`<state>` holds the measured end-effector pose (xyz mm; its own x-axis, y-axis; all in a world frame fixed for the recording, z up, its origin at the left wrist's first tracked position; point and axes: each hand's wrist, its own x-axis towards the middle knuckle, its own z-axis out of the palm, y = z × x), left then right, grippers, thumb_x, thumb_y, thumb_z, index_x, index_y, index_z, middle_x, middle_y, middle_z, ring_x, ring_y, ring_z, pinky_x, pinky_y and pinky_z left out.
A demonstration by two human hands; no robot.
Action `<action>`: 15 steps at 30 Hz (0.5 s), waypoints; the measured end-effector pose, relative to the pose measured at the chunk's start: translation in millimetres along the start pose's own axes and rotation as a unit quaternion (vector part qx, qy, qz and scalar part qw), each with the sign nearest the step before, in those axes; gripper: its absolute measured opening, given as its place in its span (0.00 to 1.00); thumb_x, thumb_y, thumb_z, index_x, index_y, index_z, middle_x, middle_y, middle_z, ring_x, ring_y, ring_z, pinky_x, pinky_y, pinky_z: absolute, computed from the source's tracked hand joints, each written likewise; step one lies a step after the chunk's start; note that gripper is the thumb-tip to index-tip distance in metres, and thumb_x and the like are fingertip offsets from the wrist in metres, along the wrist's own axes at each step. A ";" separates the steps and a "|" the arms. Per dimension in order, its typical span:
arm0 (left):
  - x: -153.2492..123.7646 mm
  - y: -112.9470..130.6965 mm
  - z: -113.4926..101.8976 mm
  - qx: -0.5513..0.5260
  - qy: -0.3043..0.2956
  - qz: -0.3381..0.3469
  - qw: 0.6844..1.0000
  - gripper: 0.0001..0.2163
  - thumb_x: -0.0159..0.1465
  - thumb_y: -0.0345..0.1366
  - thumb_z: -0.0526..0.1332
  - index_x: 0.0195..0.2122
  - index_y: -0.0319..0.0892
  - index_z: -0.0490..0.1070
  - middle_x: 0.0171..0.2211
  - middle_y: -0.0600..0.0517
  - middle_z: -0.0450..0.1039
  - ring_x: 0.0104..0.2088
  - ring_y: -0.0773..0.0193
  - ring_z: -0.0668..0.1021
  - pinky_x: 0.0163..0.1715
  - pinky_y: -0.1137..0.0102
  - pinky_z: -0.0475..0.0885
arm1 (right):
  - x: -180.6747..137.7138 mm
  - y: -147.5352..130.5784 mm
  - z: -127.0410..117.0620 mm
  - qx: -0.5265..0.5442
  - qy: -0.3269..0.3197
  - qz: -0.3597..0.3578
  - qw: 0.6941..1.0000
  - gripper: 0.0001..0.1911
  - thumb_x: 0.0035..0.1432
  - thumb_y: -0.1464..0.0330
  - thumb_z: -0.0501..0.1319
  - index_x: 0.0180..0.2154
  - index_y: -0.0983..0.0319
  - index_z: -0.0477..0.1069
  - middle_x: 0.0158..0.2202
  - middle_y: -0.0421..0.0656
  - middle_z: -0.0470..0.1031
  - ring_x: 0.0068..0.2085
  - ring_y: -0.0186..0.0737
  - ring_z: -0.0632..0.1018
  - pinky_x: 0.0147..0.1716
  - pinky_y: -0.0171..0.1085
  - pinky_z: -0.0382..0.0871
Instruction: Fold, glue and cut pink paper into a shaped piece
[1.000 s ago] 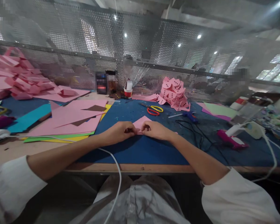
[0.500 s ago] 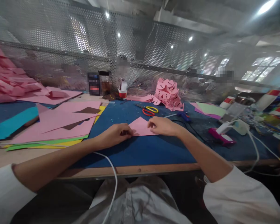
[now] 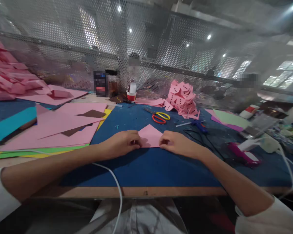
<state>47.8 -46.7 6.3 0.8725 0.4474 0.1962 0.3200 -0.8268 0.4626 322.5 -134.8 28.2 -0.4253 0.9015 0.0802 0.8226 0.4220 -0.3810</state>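
A small pink paper piece (image 3: 150,136), folded to a point at its far end, lies flat on the blue mat (image 3: 148,162). My left hand (image 3: 123,143) has its fingers curled and pinches the paper's left corner against the mat. On the other side my right hand (image 3: 177,143) is closed on the right corner in the same way. Both forearms reach in from the near edge of the table.
Large pink sheets (image 3: 65,125) over green, yellow and teal ones lie at left. Scissors with yellow and red handles (image 3: 160,116) and a heap of folded pink pieces (image 3: 182,99) sit beyond the paper. A pink glue gun (image 3: 241,153) with cables rests at right. A perforated metal screen (image 3: 146,48) closes the back.
My hands have moved apart from the paper's middle to its two corners. The right hand came back down to the near right corner. The paper now lies flatter.
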 end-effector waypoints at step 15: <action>-10.6 -3.9 14.4 0.065 0.060 0.068 0.994 0.06 0.71 0.32 0.57 0.36 0.41 0.70 0.36 0.50 0.73 0.37 0.63 0.73 0.37 0.69 0.66 | -4.6 1.7 21.9 -0.008 0.055 -0.034 0.998 0.08 0.62 0.78 0.60 0.35 0.59 0.71 0.37 0.40 0.74 0.39 0.40 0.74 0.39 0.37 0.64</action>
<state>42.7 -53.1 -10.0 0.8633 0.3597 0.3539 0.2539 -0.9157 0.3113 317.6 -140.3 7.0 -0.4377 0.8751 0.2061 0.7990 0.4838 -0.3571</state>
